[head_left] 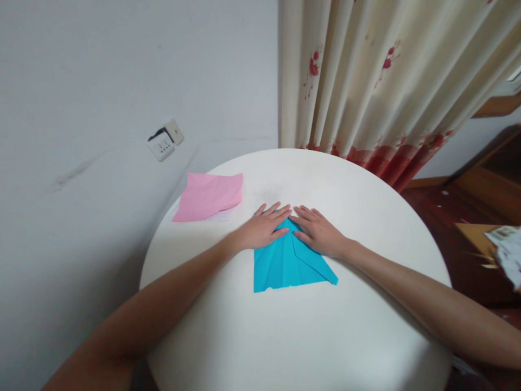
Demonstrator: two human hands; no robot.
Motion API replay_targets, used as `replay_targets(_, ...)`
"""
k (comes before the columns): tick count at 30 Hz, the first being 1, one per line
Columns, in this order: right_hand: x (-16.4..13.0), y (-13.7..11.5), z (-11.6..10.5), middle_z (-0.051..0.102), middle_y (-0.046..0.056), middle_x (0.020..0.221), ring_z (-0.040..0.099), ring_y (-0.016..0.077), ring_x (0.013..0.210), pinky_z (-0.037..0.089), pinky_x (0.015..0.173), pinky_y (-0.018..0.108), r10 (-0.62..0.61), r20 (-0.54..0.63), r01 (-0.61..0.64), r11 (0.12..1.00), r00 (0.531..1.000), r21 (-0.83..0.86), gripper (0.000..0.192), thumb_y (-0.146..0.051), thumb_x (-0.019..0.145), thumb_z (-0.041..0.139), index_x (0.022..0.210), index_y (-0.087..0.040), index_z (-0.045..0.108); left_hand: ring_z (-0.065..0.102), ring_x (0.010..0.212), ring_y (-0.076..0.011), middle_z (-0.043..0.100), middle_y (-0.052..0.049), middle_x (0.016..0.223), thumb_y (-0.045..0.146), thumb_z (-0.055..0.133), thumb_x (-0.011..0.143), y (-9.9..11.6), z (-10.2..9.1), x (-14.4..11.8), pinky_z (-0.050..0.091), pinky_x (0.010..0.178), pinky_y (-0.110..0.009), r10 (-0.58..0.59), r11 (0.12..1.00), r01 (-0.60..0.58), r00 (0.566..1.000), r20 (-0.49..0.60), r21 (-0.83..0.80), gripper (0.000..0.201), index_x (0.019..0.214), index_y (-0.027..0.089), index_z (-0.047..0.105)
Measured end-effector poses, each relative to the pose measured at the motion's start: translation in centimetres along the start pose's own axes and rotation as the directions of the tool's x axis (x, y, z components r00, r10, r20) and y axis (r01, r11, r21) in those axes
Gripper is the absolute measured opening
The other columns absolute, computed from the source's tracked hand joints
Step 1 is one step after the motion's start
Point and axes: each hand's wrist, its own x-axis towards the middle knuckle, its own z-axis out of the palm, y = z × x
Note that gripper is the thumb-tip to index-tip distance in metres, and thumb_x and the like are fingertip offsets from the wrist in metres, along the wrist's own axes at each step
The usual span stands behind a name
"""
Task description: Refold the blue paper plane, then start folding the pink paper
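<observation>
Pressing flat on the blue paper (287,263), both hands sit side by side at its far tip, fingers spread, palms down, nothing gripped. Left hand (262,227) covers the far-left part, right hand (317,231) the far-right, fingertips nearly meeting over the point. The paper is folded to a triangle-like shape, wide edge toward the near side, lying mid table (325,336). Pink paper (208,195) lies far left, apart from the hands. Curtain (378,81) hangs behind the table.
</observation>
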Motion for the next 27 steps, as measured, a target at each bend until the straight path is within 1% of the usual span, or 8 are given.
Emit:
replay_targets(8, -0.10, -0.06, -0.07, 0.028, 0.012, 0.162, 0.023, 0.0308, 0.150, 0.023, 0.120, 0.055, 0.000, -0.004, 0.000, 1.000, 1.000, 0.010, 0.058, -0.049, 0.103, 0.037, 0.154, -0.021, 0.039, 0.010, 0.154, -0.0234, 0.020, -0.002, 0.165, 0.061, 0.023, 0.102, 0.29, -0.32, -0.07, 0.006, 0.123, -0.049, -0.009, 1.000, 0.009, 1.000, 0.007, -0.010, 0.066, 0.159, 0.028, 0.015)
replay_targets(14, -0.14, -0.12, -0.04, 0.029, 0.014, 0.161, 0.023, 0.0313, 0.150, 0.023, 0.120, 0.056, 0.013, -0.005, -0.013, 1.000, 1.000, 0.001, 0.061, -0.050, 0.103, 0.036, 0.154, -0.018, 0.036, 0.011, 0.153, -0.0240, 0.020, -0.002, 0.164, 0.059, 0.023, 0.103, 0.62, -0.61, -0.09, 0.007, 0.123, -0.048, -0.028, 1.000, 0.028, 1.000, 0.013, -0.010, 0.065, 0.159, 0.028, 0.016)
replay_targets(22, -0.11, -0.14, -0.07, 0.031, 0.014, 0.160, 0.025, 0.0315, 0.149, 0.023, 0.120, 0.055, 0.015, -0.002, -0.015, 1.000, 1.000, -0.018, 0.060, -0.049, 0.103, 0.035, 0.153, -0.016, 0.039, 0.009, 0.154, -0.0255, 0.017, -0.003, 0.165, 0.061, 0.021, 0.102, 0.59, -0.48, -0.17, 0.008, 0.123, -0.047, -0.053, 0.999, 0.053, 0.998, 0.013, 0.011, 0.068, 0.159, 0.026, 0.015)
replay_targets(27, -0.14, -0.18, -0.10, 0.030, 0.014, 0.161, 0.024, 0.0316, 0.150, 0.023, 0.120, 0.055, 0.018, -0.001, -0.018, 1.000, 1.000, -0.021, 0.060, -0.049, 0.103, 0.036, 0.153, -0.015, 0.039, 0.009, 0.154, -0.0250, 0.017, -0.002, 0.165, 0.062, 0.021, 0.102, 0.53, -0.42, -0.15, 0.008, 0.123, -0.047, -0.057, 0.998, 0.057, 0.998, 0.020, 0.008, 0.068, 0.159, 0.026, 0.015)
